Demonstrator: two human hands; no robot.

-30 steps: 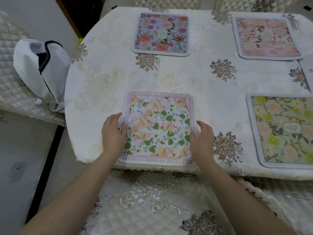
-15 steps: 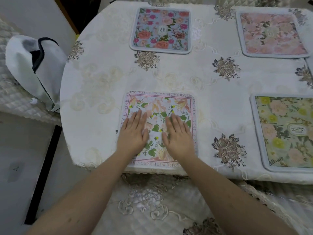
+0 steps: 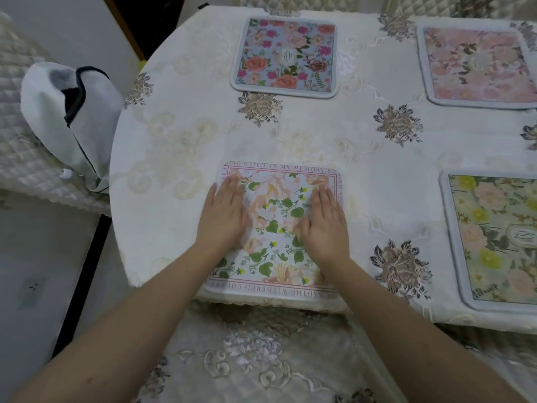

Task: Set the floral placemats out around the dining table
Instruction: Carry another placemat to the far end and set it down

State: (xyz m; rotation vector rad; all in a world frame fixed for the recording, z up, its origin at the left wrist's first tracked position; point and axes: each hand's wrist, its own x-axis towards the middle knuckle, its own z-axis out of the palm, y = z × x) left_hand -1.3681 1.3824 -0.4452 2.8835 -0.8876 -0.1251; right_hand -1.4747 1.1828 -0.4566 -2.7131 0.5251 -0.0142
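Two flat hands press a white placemat (image 3: pixel 279 228) with green leaves and a lettered pink border onto the near edge of the tabletop (image 3: pixel 319 135). The left hand (image 3: pixel 223 213) lies along the mat's left side, the right hand (image 3: pixel 325 222) toward its right. Neither grip is clenched or grasping: fingers are straight and released, palms down on the mat.

The mat sits square to the person, its near edge at the brink of the tabletop, just above the embroidered drop of the cream tablecloth (image 3: pixel 261 353).

Four placemats show in all. Beyond the hands, across the tabletop, lies a blue-ground mat with red and pink roses (image 3: pixel 286 56). To its right, partly cut off by the frame, is a pale pink floral mat (image 3: pixel 476 62). At the near right, also cropped, is a green-and-yellow floral mat (image 3: pixel 497 239). All four lie flat and well apart from one another.

The task looks close to finished on this side: the fourth mat appears placed and merely being smoothed. Whether further places remain beyond the frame cannot be told.

One white garment with dark trim (image 3: pixel 69 117) is draped over the quilted chair (image 3: pixel 20 141) at left.
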